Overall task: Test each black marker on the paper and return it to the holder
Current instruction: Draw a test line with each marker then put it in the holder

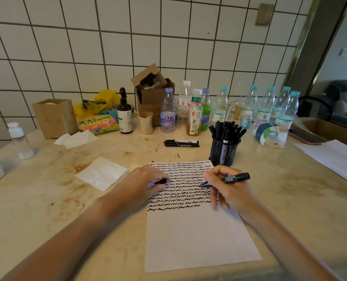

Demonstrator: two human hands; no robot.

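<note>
A white sheet of paper (197, 236) lies on the counter, its upper half filled with rows of black squiggles. My right hand (229, 189) grips an uncapped black marker (236, 177), its tip pointing left just over the squiggles. My left hand (146, 179) rests on the paper's upper left corner and pinches the marker's black cap (161, 181). A black mesh holder (223, 152) full of black markers stands just beyond the paper's top right corner. Two or three more black markers (181, 143) lie flat on the counter behind the paper.
Several water and drink bottles (219, 110) line the tiled wall behind the holder. A cardboard box (154, 94), pump bottle (124, 114), cup (146, 122) and wooden box (55, 117) stand further left. Tissues (102, 173) lie left of the paper; more paper (335, 157) at right.
</note>
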